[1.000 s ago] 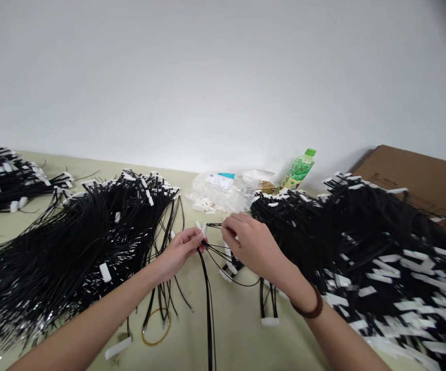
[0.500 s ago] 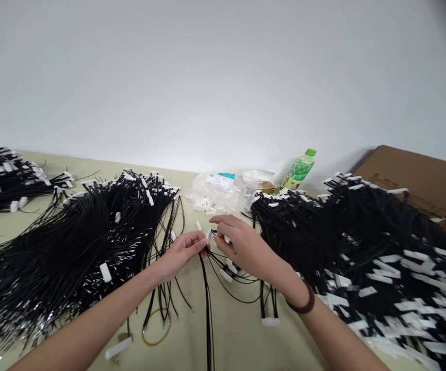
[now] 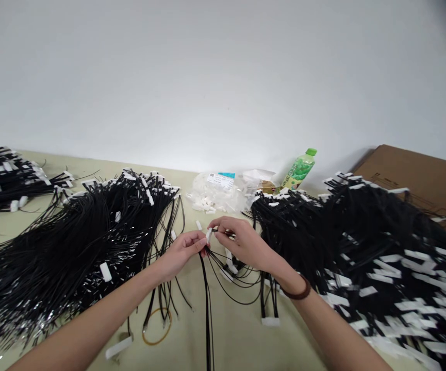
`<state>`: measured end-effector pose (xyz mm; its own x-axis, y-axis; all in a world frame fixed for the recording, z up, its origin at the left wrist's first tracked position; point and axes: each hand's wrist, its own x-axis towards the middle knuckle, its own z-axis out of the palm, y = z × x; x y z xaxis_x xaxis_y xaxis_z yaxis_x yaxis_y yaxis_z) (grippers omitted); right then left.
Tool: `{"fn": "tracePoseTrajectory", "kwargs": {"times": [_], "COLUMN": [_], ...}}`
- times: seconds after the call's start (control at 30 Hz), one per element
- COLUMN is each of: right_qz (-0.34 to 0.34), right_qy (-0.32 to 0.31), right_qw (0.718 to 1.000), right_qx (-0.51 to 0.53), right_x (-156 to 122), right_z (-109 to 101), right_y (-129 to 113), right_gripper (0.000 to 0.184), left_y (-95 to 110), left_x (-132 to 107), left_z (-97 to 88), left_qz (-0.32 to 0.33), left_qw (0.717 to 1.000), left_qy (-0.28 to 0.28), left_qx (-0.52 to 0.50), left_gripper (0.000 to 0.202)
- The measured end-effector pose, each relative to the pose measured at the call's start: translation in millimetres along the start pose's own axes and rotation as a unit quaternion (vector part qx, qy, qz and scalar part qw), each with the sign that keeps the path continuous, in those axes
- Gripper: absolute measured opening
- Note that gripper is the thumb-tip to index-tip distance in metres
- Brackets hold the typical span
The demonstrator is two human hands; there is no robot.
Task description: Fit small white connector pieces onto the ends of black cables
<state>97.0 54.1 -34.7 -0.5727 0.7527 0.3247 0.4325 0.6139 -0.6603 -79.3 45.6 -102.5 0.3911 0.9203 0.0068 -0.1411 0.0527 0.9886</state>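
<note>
1. Head view, hands: left hand (image 3: 186, 250) pinches a small white connector (image 3: 209, 235) between thumb and fingers. Right hand (image 3: 242, 242) just to its right, fingers curled at the connector's right side, where thin black wires run; cannot tell whether thumb and fingertips are closed on a wire. Brown band (image 3: 302, 292) on right wrist.
2. Head view, work position: connector held mid-scene, above the table (image 3: 284, 345). A black wire bundle (image 3: 208, 324) runs from the left hand toward the near edge; other wires loop out to the right, below the right hand.
3. Head view, surroundings: large left pile (image 3: 102, 221) of black wires with white connectors; similar right pile (image 3: 346, 221). Yellowish ring (image 3: 155, 343) near, left of centre. Far side, against the wall: clear plastic bag (image 3: 218, 195) with white pieces, green-capped bottle (image 3: 299, 171) tilted right; cardboard (image 3: 419, 178) far right.
</note>
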Motion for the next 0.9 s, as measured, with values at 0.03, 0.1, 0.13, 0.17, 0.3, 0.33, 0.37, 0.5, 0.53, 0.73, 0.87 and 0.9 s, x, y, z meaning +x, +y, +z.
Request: {"fn": "tracePoseTrajectory", "kwargs": {"times": [0.03, 0.1, 0.13, 0.17, 0.3, 0.33, 0.37, 0.5, 0.53, 0.73, 0.87, 0.9], "right_qz": [-0.002, -0.008, -0.011, -0.013, -0.023, -0.026, -0.028, -0.024, -0.015, 0.043, 0.023, 0.013], "right_qy": [0.002, 0.006, 0.008, 0.01, 0.014, 0.015, 0.015, 0.029, 0.039, 0.02, -0.008, -0.006], "right_qw": [1.0, 1.0, 1.0, 1.0, 0.999, 0.999, 0.999, 0.997, 0.997, 0.997, 0.995, 0.995], "right_qx": [-0.001, -0.006, -0.008, -0.009, -0.021, -0.026, -0.031, -0.062, -0.067, -0.062, -0.095, -0.103], "right_x": [0, 0, -1, -1, -1, -1, 0, 2, 2, -1, -3, -3], "right_z": [0, 0, 0, 0, 2, 2, 3, 2, 2, 0, 0, 0], "right_y": [1, 1, 1, 2, 3, 3, 5, 12, 14, 13, 11, 12], "right_gripper": [0.018, 0.017, 0.017, 0.017, 0.016, 0.015, 0.013, 0.009, 0.011, 0.024, 0.026, 0.025], "left_y": [0, 1, 1, 1, 1, 1, 1, 1, 1, 0, 0, 0], "left_x": [0, 0, 0, 0, 0, 0, 0, 1, 1, 1, 1, 1], "left_z": [0.2, 0.7, 0.9, 1.1, 1.2, 1.1, 1.0, 1.0, 1.0, 0.7, -0.3, -0.6], "left_qz": [0.001, 0.002, 0.002, 0.002, 0.0, -0.001, -0.002, -0.004, -0.004, 0.0, 0.007, 0.007], "left_qw": [1.0, 1.0, 1.0, 1.0, 1.0, 1.0, 1.0, 0.999, 0.999, 0.999, 0.999, 0.998], "left_qy": [0.001, 0.001, -0.001, -0.002, 0.0, 0.003, 0.008, 0.03, 0.032, 0.019, 0.013, 0.013], "left_qx": [-0.001, -0.002, -0.003, -0.003, -0.001, -0.002, -0.004, -0.033, -0.04, -0.038, -0.047, -0.057], "left_gripper": [0.022, 0.022, 0.022, 0.022, 0.022, 0.022, 0.022, 0.022, 0.022, 0.023, 0.021, 0.02]}}
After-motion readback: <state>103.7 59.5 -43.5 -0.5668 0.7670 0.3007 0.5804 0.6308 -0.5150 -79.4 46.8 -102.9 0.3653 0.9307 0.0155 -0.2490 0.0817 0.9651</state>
